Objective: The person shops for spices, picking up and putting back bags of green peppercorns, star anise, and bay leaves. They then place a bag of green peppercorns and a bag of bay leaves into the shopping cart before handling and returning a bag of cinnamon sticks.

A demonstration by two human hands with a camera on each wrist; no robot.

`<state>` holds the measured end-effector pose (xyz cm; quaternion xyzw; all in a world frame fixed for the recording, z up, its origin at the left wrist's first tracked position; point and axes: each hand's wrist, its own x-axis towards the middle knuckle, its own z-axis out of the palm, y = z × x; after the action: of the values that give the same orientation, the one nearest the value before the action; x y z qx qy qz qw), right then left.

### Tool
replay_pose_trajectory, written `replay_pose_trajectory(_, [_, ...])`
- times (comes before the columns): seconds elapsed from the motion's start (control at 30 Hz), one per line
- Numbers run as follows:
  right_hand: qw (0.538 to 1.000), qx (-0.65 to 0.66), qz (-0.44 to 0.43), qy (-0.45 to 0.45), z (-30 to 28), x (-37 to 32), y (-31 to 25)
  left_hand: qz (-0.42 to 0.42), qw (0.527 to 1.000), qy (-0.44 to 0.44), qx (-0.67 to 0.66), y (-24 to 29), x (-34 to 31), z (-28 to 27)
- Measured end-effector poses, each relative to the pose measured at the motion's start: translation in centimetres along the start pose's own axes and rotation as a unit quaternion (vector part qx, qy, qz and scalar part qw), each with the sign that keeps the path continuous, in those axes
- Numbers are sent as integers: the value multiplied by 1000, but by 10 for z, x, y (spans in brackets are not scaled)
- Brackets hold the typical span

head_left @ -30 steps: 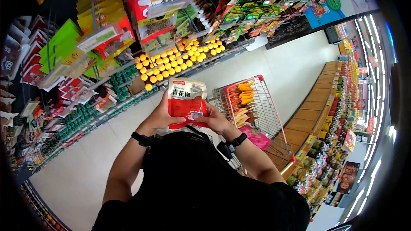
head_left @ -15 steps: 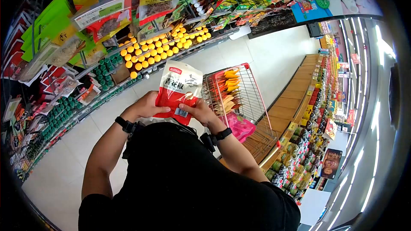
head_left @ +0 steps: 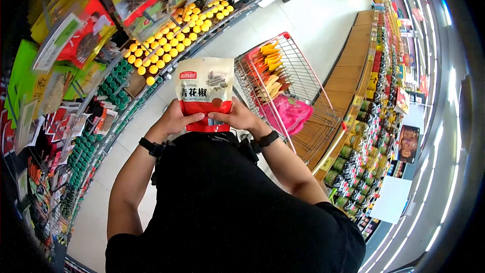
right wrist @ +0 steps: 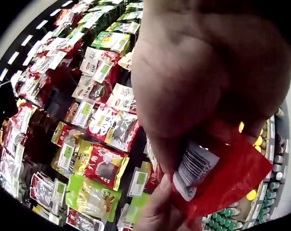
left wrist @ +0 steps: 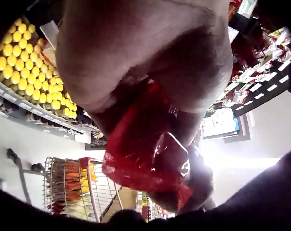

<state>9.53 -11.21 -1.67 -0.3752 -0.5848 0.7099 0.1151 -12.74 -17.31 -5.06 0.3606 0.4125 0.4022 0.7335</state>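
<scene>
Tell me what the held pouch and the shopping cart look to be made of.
The pouch is most likely thin plastic film with a glossy finish: it creases and catches light in the left wrist view, and its faces are printed cream and red. The shopping cart looks like metal wire, judging by its thin open grid. Its red rim seems painted or plastic-coated; which one cannot be told.

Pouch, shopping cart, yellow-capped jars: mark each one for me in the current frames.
pouch [head_left: 204, 83]: head view, on its beige upper panel.
shopping cart [head_left: 303, 73]: head view, on bare wire mesh.
yellow-capped jars [head_left: 166, 45]: head view, on the caps in mid-cluster.
</scene>
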Motion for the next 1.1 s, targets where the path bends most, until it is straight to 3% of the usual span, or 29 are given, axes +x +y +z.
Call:
replay_pose_trajectory(0.07, [1000,10,-11,-2,-2,-6,-18,46,999,3,19,5,4,6])
replay_pose_trajectory(0.1, [1000,-25,13,-4,-7,-9,-24,27,998,-18,61,5,9,3])
replay_pose_trajectory(0.2, [997,-81,-1,-16,-31,-13,-18,60,984,38,163,22,17,19])
replay_pose_trajectory(0.27, [999,-27,25,7,-57,-16,-1,91,950,48,293,30,23,29])
replay_pose_trajectory(0.33, [992,-77,3,99,-83,-25,-2,102,910,42,400,18,36,30])
replay_pose_trajectory(0.37, [985,-97,40,135,-98,-32,-5,89,902,52,419,18,41,35])
replay_pose_trajectory(0.4, [982,-35,-38,183,-107,-32,3,69,889,53,449,19,48,40])
replay_pose_trajectory(0.47, [929,-232,-94,272,-121,-49,-13,35,859,51,507,21,62,50])
replay_pose_trajectory(0.53, [873,-370,-172,266,-134,-55,-24,47,843,15,535,34,74,71])
replay_pose_trajectory(0.6, [876,-382,-212,206,-144,-56,-22,74,842,-28,534,36,88,86])
replay_pose_trajectory(0.67, [934,-347,71,34,-152,-62,-33,108,840,-48,530,37,103,102])
replay_pose_trajectory(0.7, [939,-338,-51,26,-159,-61,-8,126,832,-62,537,35,111,108])
replay_pose_trajectory(0.73, [941,-332,-37,-46,-170,-62,12,142,824,-76,544,34,119,113])
replay_pose_trajectory(0.87, [942,-318,-94,40,-196,-83,44,112,849,-41,515,37,144,138])
replay_pose_trajectory(0.9, [950,-278,-121,69,-203,-92,45,131,837,-35,531,37,152,142])
replay_pose_trajectory(0.93, [951,-294,-64,72,-214,-106,42,124,833,-34,538,39,159,146])
replay_pose_trajectory(1.0, [963,-215,-98,129,-238,-128,80,172,802,-5,573,34,176,153])
replay_pose_trajectory(1.03, [971,-146,-72,173,-251,-142,95,111,821,-19,560,33,183,156])
replay_pose_trajectory(1.1, [966,-33,11,256,-275,-177,102,69,814,-65,573,30,199,160])
